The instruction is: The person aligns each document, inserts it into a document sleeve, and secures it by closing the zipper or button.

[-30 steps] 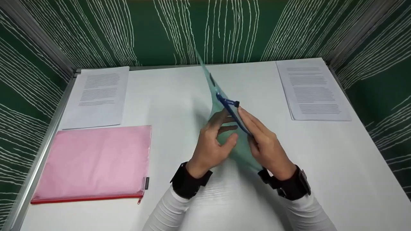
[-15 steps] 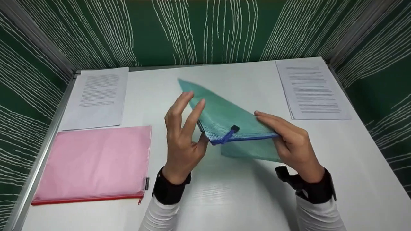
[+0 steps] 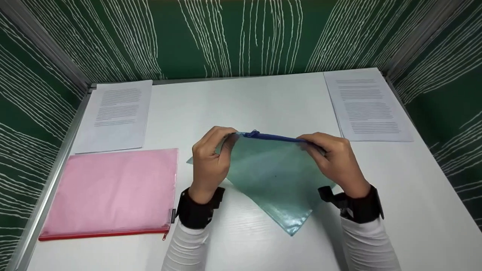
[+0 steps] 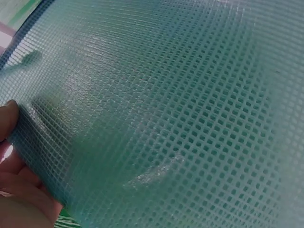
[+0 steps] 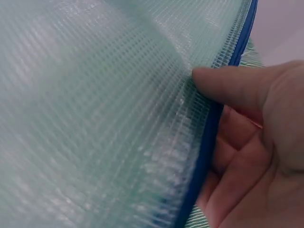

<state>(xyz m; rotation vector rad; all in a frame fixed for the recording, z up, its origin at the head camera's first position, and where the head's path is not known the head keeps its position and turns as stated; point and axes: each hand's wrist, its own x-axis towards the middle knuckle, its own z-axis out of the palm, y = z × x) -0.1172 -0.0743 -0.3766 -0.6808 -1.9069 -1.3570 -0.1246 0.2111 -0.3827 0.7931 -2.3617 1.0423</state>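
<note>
Translucent green mesh-plastic zip pouch [image 3: 275,177] held up over the white tabletop [image 3: 233,101], centre, zip edge up. Floppy body: could buckle or swing if either side slips, maybe brushing the flat pink red-zipped pouch [image 3: 113,192] to its left. Left hand [image 3: 211,160] pinches the zip edge near one end, right hand [image 3: 335,162] pinches farther along; uneven tension could twist the narrow blue zip strip [image 3: 278,138]. Small blue zip pull [image 3: 254,133] near left fingertips: snag risk if the grip shifts.

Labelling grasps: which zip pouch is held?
The green mesh pouch, pinched by the left hand and right hand; the pink pouch lies on the table.
</note>
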